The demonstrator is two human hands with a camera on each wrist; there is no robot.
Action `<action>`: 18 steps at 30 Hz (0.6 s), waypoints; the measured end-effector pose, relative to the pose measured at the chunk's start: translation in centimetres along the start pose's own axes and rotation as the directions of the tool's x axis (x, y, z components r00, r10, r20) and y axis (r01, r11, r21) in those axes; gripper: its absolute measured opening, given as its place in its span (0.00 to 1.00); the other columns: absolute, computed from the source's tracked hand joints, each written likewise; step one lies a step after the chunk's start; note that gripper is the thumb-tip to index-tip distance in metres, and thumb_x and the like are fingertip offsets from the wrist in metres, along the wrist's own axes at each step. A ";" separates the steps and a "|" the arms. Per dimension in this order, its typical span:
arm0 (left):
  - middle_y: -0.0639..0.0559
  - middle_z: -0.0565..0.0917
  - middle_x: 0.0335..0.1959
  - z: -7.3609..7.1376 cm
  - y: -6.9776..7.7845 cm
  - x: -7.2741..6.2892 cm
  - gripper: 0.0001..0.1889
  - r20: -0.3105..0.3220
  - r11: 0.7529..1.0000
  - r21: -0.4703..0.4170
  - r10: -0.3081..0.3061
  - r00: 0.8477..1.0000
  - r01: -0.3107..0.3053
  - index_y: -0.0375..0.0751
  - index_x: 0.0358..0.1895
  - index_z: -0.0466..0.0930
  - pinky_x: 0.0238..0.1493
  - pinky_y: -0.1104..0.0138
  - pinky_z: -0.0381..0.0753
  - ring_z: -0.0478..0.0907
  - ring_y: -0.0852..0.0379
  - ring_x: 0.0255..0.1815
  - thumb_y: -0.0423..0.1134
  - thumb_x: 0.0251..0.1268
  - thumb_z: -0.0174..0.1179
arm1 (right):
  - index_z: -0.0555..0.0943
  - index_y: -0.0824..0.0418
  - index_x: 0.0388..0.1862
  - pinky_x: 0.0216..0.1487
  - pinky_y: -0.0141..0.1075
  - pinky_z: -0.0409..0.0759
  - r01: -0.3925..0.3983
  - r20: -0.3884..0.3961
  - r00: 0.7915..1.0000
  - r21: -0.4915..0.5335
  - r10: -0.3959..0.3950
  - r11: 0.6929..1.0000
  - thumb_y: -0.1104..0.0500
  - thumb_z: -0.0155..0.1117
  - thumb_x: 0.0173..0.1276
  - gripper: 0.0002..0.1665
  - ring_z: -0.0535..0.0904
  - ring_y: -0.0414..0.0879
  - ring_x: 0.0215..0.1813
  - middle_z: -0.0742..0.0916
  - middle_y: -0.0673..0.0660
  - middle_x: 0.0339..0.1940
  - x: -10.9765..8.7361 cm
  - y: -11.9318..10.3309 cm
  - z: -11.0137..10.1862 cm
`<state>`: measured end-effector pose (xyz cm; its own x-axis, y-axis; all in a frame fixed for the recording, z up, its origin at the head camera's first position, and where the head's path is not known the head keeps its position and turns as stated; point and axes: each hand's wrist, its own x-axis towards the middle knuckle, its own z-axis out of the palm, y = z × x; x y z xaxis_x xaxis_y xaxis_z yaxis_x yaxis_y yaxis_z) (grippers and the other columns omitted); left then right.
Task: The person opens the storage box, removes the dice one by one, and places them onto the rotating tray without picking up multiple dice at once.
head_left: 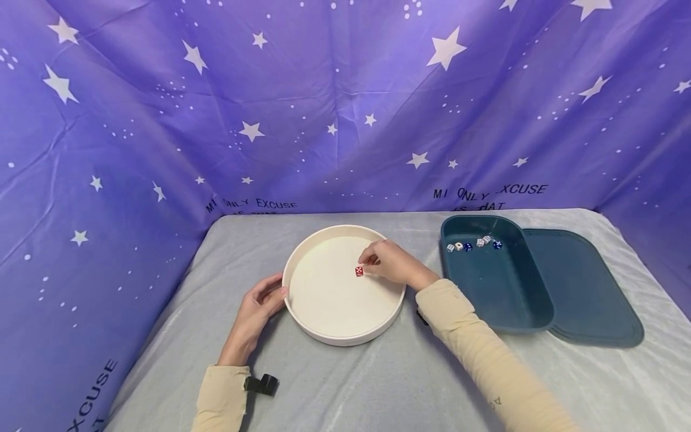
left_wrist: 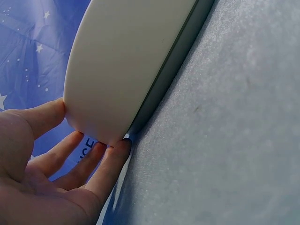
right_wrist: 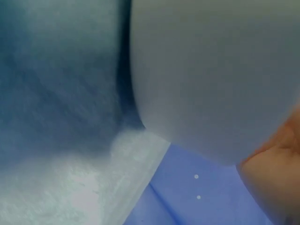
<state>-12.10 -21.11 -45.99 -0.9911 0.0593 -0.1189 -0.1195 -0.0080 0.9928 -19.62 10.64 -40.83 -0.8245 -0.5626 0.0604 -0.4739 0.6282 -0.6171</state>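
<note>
A round cream tray (head_left: 335,306) with a raised rim lies on the cloth-covered table. My left hand (head_left: 260,309) grips its left side. In the left wrist view, the thumb is at the rim and the other fingertips (left_wrist: 79,136) are against the outer wall. Over the tray, my right hand (head_left: 391,262) pinches a red die (head_left: 358,272) with white pips at the tips of thumb and forefinger. The right wrist view shows the tray's outer wall (right_wrist: 206,84) up close and part of the right hand (right_wrist: 274,176); the die is hidden there.
Right of the tray stands a dark teal rectangular box (head_left: 499,300). Several white and blue dice (head_left: 468,247) lie in its far end. A matching teal lid (head_left: 588,294) lies beside it, partly behind the box. A purple starry cloth (head_left: 335,162) hangs behind the table.
</note>
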 end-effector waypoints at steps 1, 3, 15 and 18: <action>0.33 0.72 0.66 0.0 0.0 0.0 0.28 -0.002 1.000 -0.002 -0.003 1.000 0.003 0.31 0.68 0.68 0.56 0.71 0.83 0.80 0.60 0.55 0.34 0.68 0.64 | 0.87 0.66 0.42 0.46 0.36 0.84 -0.004 0.001 1.000 -0.001 0.004 1.000 0.69 0.70 0.62 0.09 0.82 0.44 0.40 0.89 0.56 0.37 0.0 -0.1 -0.2; 0.33 0.72 0.66 0.1 0.1 0.0 0.27 -0.001 1.000 -0.002 -0.006 1.000 0.006 0.30 0.68 0.68 0.56 0.71 0.82 0.79 0.60 0.56 0.33 0.68 0.63 | 0.87 0.67 0.42 0.46 0.36 0.84 -0.009 0.005 1.000 -0.001 0.009 1.000 0.69 0.70 0.62 0.09 0.83 0.45 0.40 0.89 0.57 0.38 -0.1 -0.2 -0.5; 0.35 0.72 0.67 0.0 0.0 0.0 0.27 -0.002 1.000 0.028 -0.010 1.000 0.010 0.32 0.69 0.68 0.57 0.71 0.82 0.78 0.58 0.57 0.34 0.69 0.62 | 0.85 0.69 0.49 0.51 0.40 0.86 -0.058 0.005 0.998 0.049 0.058 0.997 0.69 0.67 0.65 0.13 0.84 0.50 0.46 0.88 0.63 0.45 -0.5 -0.3 -3.4; 0.36 0.72 0.67 0.0 0.0 0.0 0.27 0.001 1.000 0.027 -0.008 1.000 0.008 0.33 0.69 0.68 0.57 0.71 0.82 0.78 0.59 0.57 0.33 0.69 0.62 | 0.85 0.68 0.50 0.51 0.41 0.86 -0.085 -0.002 0.996 0.046 0.085 0.995 0.68 0.68 0.66 0.14 0.84 0.50 0.47 0.88 0.63 0.46 -0.7 -0.3 -4.1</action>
<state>-12.10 -21.13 -46.02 -0.9901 0.0602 -0.1265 -0.1255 0.0193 0.9919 -20.20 13.07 -37.46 -0.8625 -0.5059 0.0091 -0.3872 0.6482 -0.6557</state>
